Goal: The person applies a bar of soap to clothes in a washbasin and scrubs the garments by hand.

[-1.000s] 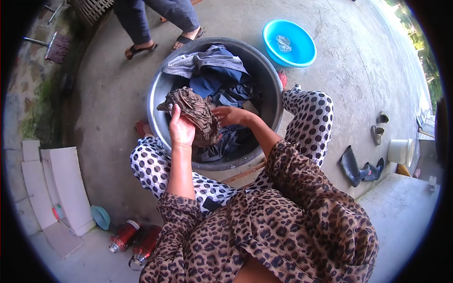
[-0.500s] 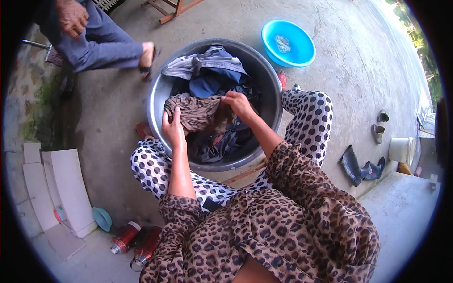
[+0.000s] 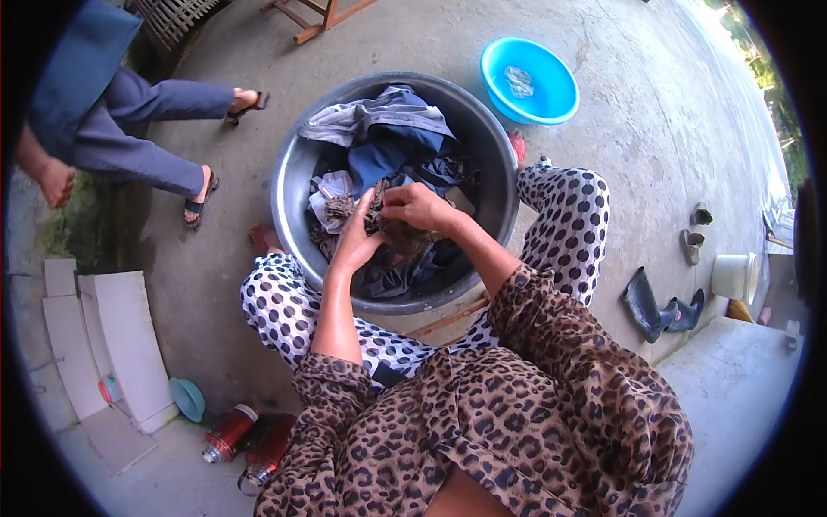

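Note:
A large metal basin (image 3: 287,164) stands between my knees, full of laundry. Over its middle, my left hand (image 3: 353,243) and my right hand (image 3: 420,208) are close together, both closed on a bunched brown patterned garment (image 3: 403,239). Folds of it stick out between and below my fingers. Farther back in the basin lie a grey garment (image 3: 345,123) and a blue one (image 3: 379,157). A whitish cloth (image 3: 327,189) shows left of my hands, and dark clothes (image 3: 388,280) are beneath them.
Beyond the basin to the right is a bright blue plastic basin (image 3: 551,95) with a small pale item in it. A person in dark trousers (image 3: 159,168) is at the left. Red thermos flasks (image 3: 231,431) lie at lower left; dark boots (image 3: 642,303) lie right.
My hands have come together, and the brown garment, stretched between them before, is now bunched up. The whitish cloth has come into view. The other person has moved left, away from the basin.

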A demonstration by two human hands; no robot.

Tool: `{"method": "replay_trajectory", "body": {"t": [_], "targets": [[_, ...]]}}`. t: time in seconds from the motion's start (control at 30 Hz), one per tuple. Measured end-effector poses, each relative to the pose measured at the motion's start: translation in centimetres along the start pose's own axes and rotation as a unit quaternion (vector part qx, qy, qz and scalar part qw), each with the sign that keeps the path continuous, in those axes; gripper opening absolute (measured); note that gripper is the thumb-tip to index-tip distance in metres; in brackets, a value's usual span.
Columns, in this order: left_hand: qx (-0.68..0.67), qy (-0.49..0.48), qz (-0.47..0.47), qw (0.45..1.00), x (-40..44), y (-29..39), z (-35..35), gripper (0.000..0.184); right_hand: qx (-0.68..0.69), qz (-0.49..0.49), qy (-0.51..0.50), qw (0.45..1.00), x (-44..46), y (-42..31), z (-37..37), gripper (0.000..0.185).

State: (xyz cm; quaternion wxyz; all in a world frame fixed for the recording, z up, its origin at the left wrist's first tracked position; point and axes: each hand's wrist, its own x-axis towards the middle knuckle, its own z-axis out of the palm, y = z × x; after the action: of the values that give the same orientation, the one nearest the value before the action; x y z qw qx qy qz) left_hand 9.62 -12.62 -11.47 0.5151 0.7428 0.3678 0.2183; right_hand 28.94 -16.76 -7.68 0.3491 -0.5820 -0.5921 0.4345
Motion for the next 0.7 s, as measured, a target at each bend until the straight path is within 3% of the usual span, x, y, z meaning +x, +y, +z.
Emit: {"method": "replay_trajectory", "body": {"t": [0.03, 0.1, 0.13, 0.27, 0.33, 0.4, 0.47, 0.5, 0.53, 0.57, 0.6, 0.63, 0.7], "targets": [[0.0, 0.0, 0.0, 1.0, 0.1, -0.1, -0.1, 0.071, 0.0, 0.0, 0.0, 1.0, 0.0, -0.5, -0.2, 0.019], [0.0, -0.148, -0.12, 0.982, 0.3, 0.1, -0.2, 0.057, -0.023, -0.013, -0.017, 1.0, -0.1, -1.6, -1.0, 0.02], [0.026, -0.1, -0.085, 0.991, 0.0, 0.6, 0.0, 0.041, -0.004, -0.02, -0.008, 1.0, 0.1, -1.6, -1.4, 0.02], [0.155, -0.046, -0.083, 0.983, -0.1, 2.6, -0.7, 0.03, -0.033, -0.011, -0.056, 0.998, -0.3, -1.6, -3.3, 0.027], [0.058, 0.003, -0.144, 0.988, 0.1, 3.1, -1.1, 0.021, -0.231, -0.029, -0.088, 0.969, -0.5, 0.9, -2.8, 0.037], [-0.171, 0.046, -0.111, 0.978, 0.3, 1.8, -1.7, 0.01, -0.296, 0.006, -0.088, 0.951, -0.8, 2.8, -1.8, 0.043], [-0.41, 0.086, -0.131, 0.898, -0.1, 4.5, -2.2, 0.011, -0.387, 0.048, -0.058, 0.919, -1.4, 5.1, -0.9, 0.051], [-0.459, 0.137, -0.124, 0.869, -0.1, 3.9, -2.6, 0.014, -0.386, 0.049, -0.058, 0.919, -1.4, 5.8, -0.8, 0.051], [-0.501, 0.168, -0.102, 0.843, -0.1, 3.3, -3.0, 0.013, -0.227, 0.135, -0.069, 0.962, -1.1, 6.5, -0.8, 0.049], [-0.54, 0.199, -0.079, 0.814, -0.1, 2.8, -3.2, 0.012, -0.059, 0.215, -0.08, 0.971, -0.9, 7.2, -0.7, 0.047], [-0.561, 0.229, -0.09, 0.79, 0.0, 3.7, -3.4, 0.013, 0.142, 0.187, -0.063, 0.97, -0.7, 6.8, -0.8, 0.045], [-0.574, 0.234, -0.092, 0.779, 0.2, 3.6, -3.8, 0.012, 0.287, 0.158, -0.041, 0.944, -0.5, 6.4, -0.9, 0.039], [-0.57, 0.236, -0.103, 0.78, 0.5, 3.2, -4.1, 0.021, 0.531, 0.147, -0.058, 0.833, -0.5, 5.2, -2.3, 0.032]]}}
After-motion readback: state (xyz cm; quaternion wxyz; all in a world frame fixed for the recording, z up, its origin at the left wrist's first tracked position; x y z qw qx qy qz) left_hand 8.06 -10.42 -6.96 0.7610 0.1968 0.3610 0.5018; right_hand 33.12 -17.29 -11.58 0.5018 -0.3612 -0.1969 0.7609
